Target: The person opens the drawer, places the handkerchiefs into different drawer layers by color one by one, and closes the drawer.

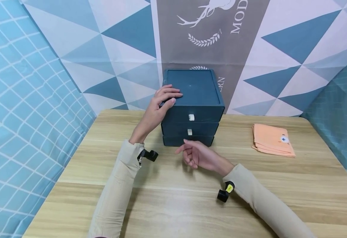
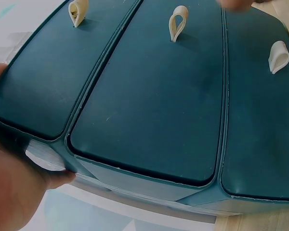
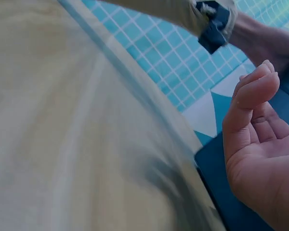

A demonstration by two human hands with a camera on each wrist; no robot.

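Observation:
A dark blue three-drawer box (image 1: 195, 114) stands on the table, its front facing me. Each drawer carries a small pale loop pull; the top drawer's pull (image 1: 191, 117) and the middle one's pull (image 1: 190, 132) show in the head view. In the left wrist view the bottom drawer's pull (image 2: 279, 57) shows too. All the drawers are closed. My left hand (image 1: 160, 104) rests on the box's upper left edge, fingers lying across the top. Just in front of the bottom drawer is my right hand (image 1: 199, 155), index finger extended, the others loosely bent, holding nothing.
A folded orange cloth (image 1: 272, 139) lies on the wooden table (image 1: 173, 205) to the right of the box. Behind the box hangs a patterned backdrop (image 1: 131, 49). A blue checked sheet (image 1: 21, 99) borders the left side.

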